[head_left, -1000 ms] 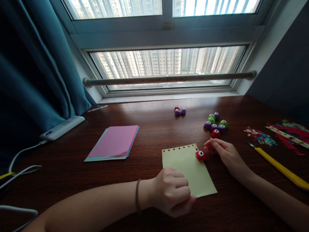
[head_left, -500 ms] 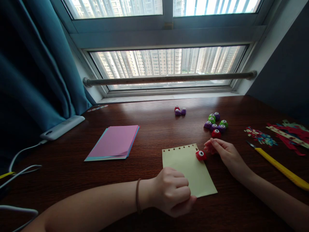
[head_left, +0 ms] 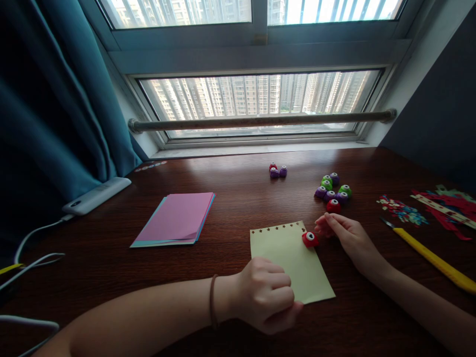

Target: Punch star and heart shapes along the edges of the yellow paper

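Note:
A pale yellow sheet of paper (head_left: 312,277) lies in front of me, with a row of small star-shaped holes along its far edge. My left hand (head_left: 266,295) is closed at its near edge, gripping it; most of the fingertips are hidden. On the sheet's right edge, by the last stars, sits a red craft punch (head_left: 310,239) with a white-and-black top. Just right of that punch is my right hand (head_left: 340,233), its thumb and fingers drawn together. Whether anything is between them cannot be seen.
Several purple, green and red punches (head_left: 330,194) cluster beyond my right hand, with a smaller group (head_left: 278,171) farther back. Left lies a pink and blue paper stack (head_left: 173,215). Right are confetti bits (head_left: 403,210), punched strips (head_left: 442,208) and a yellow-handled knife (head_left: 431,255). A white cabled device (head_left: 98,196) lies far left.

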Tool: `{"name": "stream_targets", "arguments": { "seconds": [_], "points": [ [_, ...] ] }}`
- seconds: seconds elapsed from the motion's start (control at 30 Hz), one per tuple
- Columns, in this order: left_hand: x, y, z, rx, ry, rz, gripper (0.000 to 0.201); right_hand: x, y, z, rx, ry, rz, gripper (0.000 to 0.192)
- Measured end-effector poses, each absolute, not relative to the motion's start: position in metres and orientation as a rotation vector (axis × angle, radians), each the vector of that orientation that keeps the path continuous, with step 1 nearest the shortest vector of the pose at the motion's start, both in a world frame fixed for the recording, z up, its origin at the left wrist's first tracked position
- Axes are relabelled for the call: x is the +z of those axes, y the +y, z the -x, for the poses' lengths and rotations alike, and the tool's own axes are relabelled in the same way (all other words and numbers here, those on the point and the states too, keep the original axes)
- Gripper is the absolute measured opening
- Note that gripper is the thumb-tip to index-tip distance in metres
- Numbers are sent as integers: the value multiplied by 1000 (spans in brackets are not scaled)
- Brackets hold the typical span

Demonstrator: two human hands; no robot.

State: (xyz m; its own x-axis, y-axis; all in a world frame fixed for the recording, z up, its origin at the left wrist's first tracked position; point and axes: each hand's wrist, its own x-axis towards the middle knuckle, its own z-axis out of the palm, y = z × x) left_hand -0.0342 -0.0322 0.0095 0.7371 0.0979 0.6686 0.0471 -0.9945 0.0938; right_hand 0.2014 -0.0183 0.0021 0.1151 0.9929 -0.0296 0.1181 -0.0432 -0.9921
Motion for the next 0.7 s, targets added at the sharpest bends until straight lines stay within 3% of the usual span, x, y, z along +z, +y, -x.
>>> {"name": "stream_targets", "arguments": {
  "seconds": [0.7],
  "points": [
    [9,-32,34,1154,107,-2840,32,3,-20,-202,1075,-1208,1377,37]
  ]
}}
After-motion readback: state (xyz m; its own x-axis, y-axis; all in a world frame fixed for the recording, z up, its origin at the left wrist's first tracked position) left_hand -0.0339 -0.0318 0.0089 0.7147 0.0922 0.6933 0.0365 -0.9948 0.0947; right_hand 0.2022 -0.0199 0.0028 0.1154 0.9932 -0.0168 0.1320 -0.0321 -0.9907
